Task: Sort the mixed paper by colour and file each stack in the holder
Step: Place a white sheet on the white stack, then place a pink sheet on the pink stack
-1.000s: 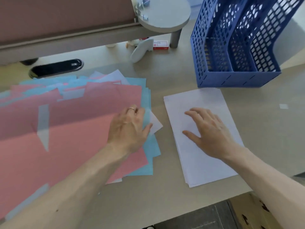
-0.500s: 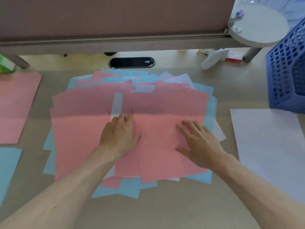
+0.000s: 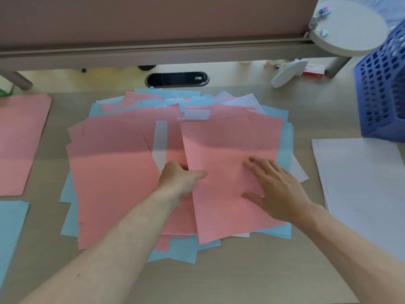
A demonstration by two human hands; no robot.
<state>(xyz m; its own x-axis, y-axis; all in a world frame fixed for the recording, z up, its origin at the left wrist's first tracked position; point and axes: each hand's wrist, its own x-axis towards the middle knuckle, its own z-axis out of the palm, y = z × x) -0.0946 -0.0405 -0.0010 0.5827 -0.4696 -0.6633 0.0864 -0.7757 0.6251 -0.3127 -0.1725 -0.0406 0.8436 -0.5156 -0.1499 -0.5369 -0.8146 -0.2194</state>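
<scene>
A messy mixed pile [image 3: 114, 172] of pink, blue and white sheets lies in the middle of the desk. Its top pink sheet [image 3: 230, 145] is tilted, with its left edge lifted. My left hand [image 3: 177, 181] pinches that edge, fingers tucked under and thumb on top. My right hand [image 3: 276, 189] presses flat on the same sheet with straight fingers. Sorted stacks lie around the pile: a white stack [image 3: 361, 172] at the right, a pink stack [image 3: 19, 139] at the left, a blue stack [image 3: 11, 227] at the lower left. The blue mesh holder [image 3: 383, 88] stands at the far right.
A black oval cable port [image 3: 177, 79] sits behind the pile, under a brown partition. A white device [image 3: 287, 73] and a small red-and-white box [image 3: 312, 70] lie at the back right beneath a round grey shelf [image 3: 348, 27]. Bare desk runs along the front edge.
My right hand left the white stack and came to the top pink sheet. My left hand slid right and took hold of that sheet's left edge. The view swung left.
</scene>
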